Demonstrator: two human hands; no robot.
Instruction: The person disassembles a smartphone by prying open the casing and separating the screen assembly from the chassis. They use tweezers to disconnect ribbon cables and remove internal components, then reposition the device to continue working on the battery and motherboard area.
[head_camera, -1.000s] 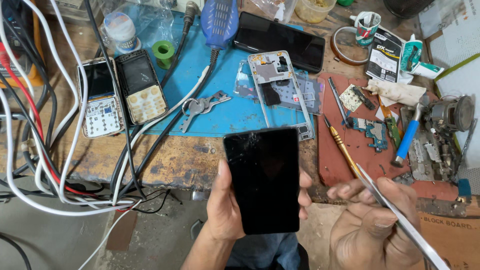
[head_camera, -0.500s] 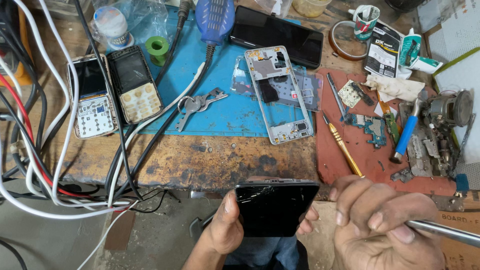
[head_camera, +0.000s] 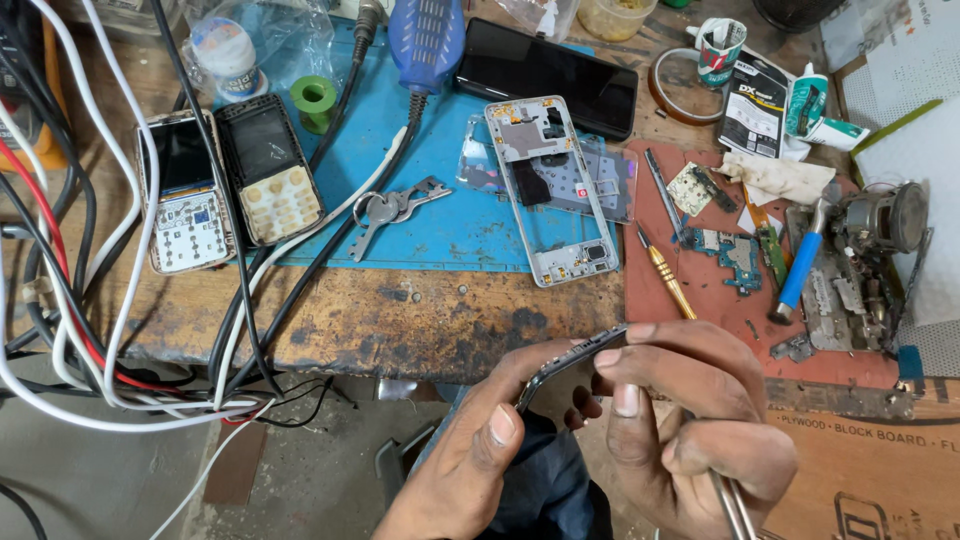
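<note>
Two hands meet below the near edge of the bench (head_camera: 420, 325), and everything else lies beyond them. The bench is scarred wood, with a blue mat (head_camera: 450, 215) across its middle and a red mat (head_camera: 700, 300) to the right. White, black and red cables (head_camera: 110, 330) loop down its left side. A dark phone (head_camera: 545, 75) lies flat at the far edge of the blue mat, and an open silver frame (head_camera: 550, 190) lies nearer, its long axis running away from the person. Two old keypad handsets (head_camera: 225, 190) sit side by side on the left, with a bunch of keys (head_camera: 390, 208) between them and the frame. A brass-handled screwdriver (head_camera: 668, 280) and a blue-handled tool (head_camera: 800, 270) rest on the red mat among small circuit boards.

The screen panel (head_camera: 570, 362) is held off the bench, turned nearly edge-on to the camera, so only its thin rim shows; its long axis runs from lower left up to upper right. The left hand (head_camera: 480, 440) grips its lower end, thumb on top. The right hand (head_camera: 690, 420) closes over its upper end with the fingers curled, and also holds tweezers (head_camera: 735, 505) that point down and out of view. Both hands touch the panel; the left carries more of it.
</note>
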